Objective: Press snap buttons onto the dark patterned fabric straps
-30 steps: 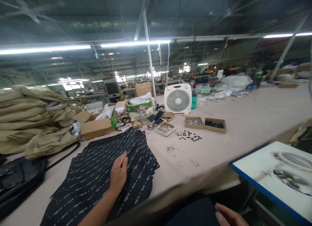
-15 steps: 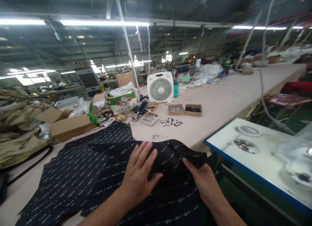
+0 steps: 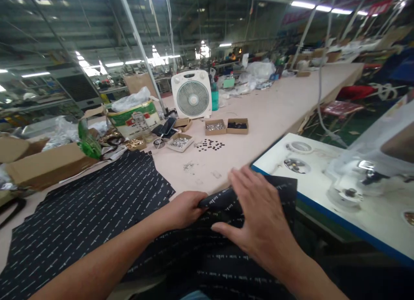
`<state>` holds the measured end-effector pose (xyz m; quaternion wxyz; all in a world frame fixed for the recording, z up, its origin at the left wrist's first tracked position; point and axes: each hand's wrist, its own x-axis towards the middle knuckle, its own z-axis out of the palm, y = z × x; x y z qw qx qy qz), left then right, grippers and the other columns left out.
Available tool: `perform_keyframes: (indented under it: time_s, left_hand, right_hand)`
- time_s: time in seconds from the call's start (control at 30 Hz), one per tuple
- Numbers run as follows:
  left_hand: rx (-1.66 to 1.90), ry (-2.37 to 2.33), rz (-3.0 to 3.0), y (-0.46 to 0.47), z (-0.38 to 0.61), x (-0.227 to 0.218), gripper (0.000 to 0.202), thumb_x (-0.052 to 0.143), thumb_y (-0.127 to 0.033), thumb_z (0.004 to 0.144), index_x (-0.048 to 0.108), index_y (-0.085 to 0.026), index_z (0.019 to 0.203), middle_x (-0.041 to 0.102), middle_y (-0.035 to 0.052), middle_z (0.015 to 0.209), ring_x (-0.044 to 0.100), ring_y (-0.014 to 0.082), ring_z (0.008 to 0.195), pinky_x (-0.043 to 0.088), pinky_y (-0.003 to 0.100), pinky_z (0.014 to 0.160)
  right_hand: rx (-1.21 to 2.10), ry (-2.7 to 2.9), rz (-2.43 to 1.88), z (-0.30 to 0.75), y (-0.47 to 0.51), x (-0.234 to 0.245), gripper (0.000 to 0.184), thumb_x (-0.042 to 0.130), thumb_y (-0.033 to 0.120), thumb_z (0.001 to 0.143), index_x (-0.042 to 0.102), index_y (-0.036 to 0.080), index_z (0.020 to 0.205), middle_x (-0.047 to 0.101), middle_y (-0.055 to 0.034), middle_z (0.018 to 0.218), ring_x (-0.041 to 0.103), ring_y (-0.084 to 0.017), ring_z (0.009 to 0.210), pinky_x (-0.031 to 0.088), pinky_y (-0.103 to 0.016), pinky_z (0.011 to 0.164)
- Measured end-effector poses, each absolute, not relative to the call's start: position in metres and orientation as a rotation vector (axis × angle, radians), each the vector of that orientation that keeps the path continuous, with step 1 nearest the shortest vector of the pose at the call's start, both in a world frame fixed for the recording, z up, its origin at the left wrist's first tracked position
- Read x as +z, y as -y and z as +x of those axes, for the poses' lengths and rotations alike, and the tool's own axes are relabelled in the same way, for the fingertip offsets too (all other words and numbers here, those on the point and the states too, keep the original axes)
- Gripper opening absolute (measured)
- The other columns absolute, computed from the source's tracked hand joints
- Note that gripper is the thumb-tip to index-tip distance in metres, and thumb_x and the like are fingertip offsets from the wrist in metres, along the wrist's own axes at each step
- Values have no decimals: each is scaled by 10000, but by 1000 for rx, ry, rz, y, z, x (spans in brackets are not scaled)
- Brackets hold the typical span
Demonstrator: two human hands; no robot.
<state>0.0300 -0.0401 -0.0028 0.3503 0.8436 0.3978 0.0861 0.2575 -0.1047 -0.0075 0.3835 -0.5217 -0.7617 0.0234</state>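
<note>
My left hand (image 3: 186,210) is closed on the edge of a black fabric piece (image 3: 223,200) with rows of small white print. The fingertips are tucked behind the fold there. My right hand (image 3: 263,214) lies over the same fabric to the right, thumb apart and fingers stretched out. A corner of the cloth sticks out beyond that hand, over the gap by the white machine table (image 3: 274,153). More black printed fabric (image 3: 87,214) is spread flat on the left of the pinkish work table (image 3: 258,112). Its lower part is hidden by my left forearm.
Loose black pieces (image 3: 210,145) lie near small boxes of metal parts (image 3: 215,126) and black parts (image 3: 237,125). Behind them stand a box fan (image 3: 193,97) and a teal bottle (image 3: 214,97). A phone (image 3: 167,126) and cardboard box (image 3: 48,166) are leftward; a sewing machine (image 3: 349,190) is rightward.
My view has turned right. My left hand went from flat on the cloth to gripping its edge; my right hand let go of the corner and opened over the fabric.
</note>
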Motion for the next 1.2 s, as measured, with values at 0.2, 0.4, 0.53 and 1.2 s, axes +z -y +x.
perform_keyframes:
  time_s: [0.2,0.4,0.53,1.2]
  left_hand:
    - [242,-973,2021,37,39,-4,175,510,-252,879,652,-162,830,647,-13,781,545,138,738,417,219,683]
    - [-16,-871,1764,23,33,-6,256,754,-323,725,709,-171,926,586,-51,716,490,122,679,393,212,648]
    - [-96,-893,1727,14,32,-17,124,692,-269,725,680,-168,795,492,-66,631,409,101,619,349,208,610]
    - [259,-771,1486,30,44,-79,164,599,-249,758,491,-173,660,425,-49,648,369,80,573,298,209,518]
  right_hand:
    - [1018,2005,-1391,247,77,-44,95,652,267,829,705,217,767,705,16,735,659,-195,712,475,-278,659]
    - [1193,1922,-1402,261,71,-38,147,679,299,794,688,207,679,634,35,629,574,-158,629,367,-246,561]
    - [1129,1923,-1462,263,64,-35,108,697,287,776,712,207,705,635,25,633,568,-158,626,356,-254,561]
    - [1137,1816,-1399,246,-14,-30,285,712,306,813,745,240,1088,744,-45,1038,677,-204,920,517,-336,864]
